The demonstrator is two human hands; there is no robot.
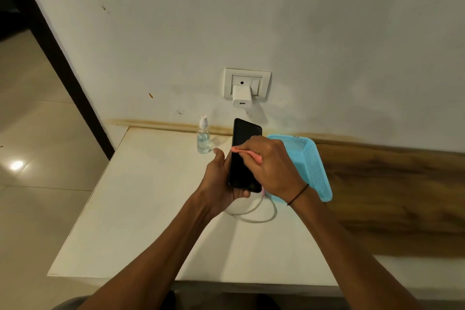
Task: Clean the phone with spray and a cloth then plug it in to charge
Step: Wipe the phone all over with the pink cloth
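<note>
My left hand (218,180) grips a black phone (242,158) from its left edge and underside, holding it above the white table (141,209) with the dark screen facing me. My right hand (273,166) presses a pink cloth (247,153) against the screen; most of the cloth is hidden under my fingers. A small clear spray bottle (203,138) with a white nozzle stands on the table by the wall, left of the phone. A white charger adapter (241,96) sits in the wall socket (247,83). A white cable (254,212) lies looped on the table below my hands.
A light blue perforated plastic basket (310,163) sits on the table right of my right hand, against the wall. A wooden panel (392,196) runs along the wall to the right. Tiled floor (37,133) and a dark door frame lie to the left.
</note>
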